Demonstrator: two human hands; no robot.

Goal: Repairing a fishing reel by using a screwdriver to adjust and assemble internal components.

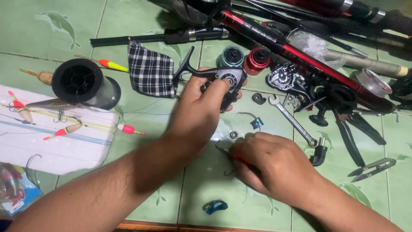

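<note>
Brightness: even, moderately bright indoor light over the green tiled floor (64, 38).
Source: from above and slightly toward the near side; shadows fall away toward the top of the view.
Shadows: soft and short beside the black spool (81, 81) and checked cloth (150, 71); denser under the pile of rods (300, 51) at upper right.
Glare: pale sheen on the tiles between the forearms; small highlights on the wrench (294, 120).
Focus: centre sharp; near forearms slightly soft.
Edges: mild wide-angle stretch at the corners.
</note>
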